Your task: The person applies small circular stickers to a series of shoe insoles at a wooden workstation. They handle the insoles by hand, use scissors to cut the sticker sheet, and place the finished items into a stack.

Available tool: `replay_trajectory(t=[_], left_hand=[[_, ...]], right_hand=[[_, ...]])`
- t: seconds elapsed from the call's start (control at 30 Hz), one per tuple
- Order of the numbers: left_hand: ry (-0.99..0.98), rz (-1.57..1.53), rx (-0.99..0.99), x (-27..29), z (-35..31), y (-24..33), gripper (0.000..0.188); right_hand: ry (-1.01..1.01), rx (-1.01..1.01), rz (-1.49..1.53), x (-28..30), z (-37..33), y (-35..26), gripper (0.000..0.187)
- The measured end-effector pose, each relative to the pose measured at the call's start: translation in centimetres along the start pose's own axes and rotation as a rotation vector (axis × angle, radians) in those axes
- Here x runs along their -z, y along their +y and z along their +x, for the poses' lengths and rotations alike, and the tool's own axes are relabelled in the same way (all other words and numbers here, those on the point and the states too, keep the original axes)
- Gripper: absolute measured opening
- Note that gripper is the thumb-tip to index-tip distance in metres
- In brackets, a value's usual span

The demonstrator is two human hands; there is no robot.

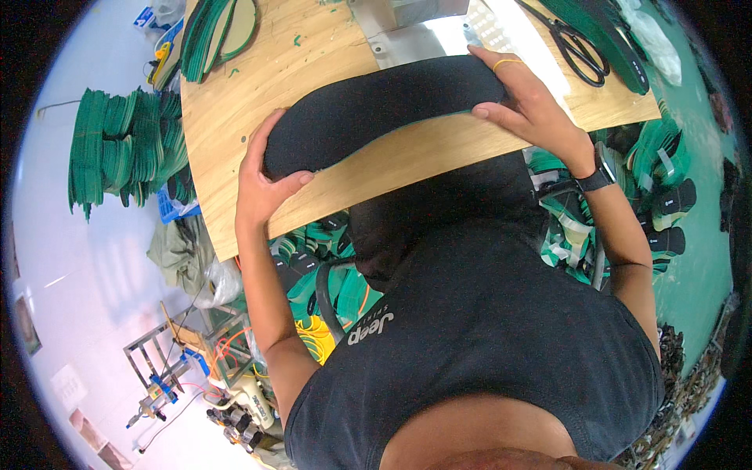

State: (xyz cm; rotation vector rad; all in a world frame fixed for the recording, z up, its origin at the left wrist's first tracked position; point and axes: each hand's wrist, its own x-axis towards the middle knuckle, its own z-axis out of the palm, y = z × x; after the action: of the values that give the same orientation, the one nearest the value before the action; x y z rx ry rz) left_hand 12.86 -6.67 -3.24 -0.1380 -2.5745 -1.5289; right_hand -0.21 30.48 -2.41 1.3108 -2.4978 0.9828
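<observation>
A black shoe insole (384,102) with a thin green edge stretches sideways between my hands, over the near part of the wooden table (211,149). My left hand (262,180) is closed on its left end, thumb on the near edge and fingers along the far side. At the other end, my right hand (540,110) grips it between the thumb and the fingers. The insole bows, its middle arching away from me. Whether more layers lie beneath it, I cannot tell.
A metal machine base (419,14) stands at the table's far side. Black-handled scissors (578,51) lie at the right, beside green-and-black insoles (611,47). More insoles (215,39) lie at the far left. Green stacks (117,153) rise left of the table; bundled insoles (568,219) sit below it.
</observation>
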Motion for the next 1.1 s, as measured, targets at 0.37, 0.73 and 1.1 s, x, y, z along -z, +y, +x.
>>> replay_trajectory(t=[0.37,0.73,1.1], left_hand=[[-0.005,0.048,0.003,-0.4,0.3,1.5,0.093],[-0.003,0.179,0.012,0.1,0.6,0.3,0.107],[0.001,0.118,-0.001,-0.1,2.3,0.8,0.117]], right_hand=[[0.001,0.006,-0.016,0.5,-0.4,0.5,0.067],[-0.020,-0.035,-0.010,1.0,-0.2,0.3,0.065],[0.001,-0.060,-0.111,0.0,1.9,1.7,0.064]])
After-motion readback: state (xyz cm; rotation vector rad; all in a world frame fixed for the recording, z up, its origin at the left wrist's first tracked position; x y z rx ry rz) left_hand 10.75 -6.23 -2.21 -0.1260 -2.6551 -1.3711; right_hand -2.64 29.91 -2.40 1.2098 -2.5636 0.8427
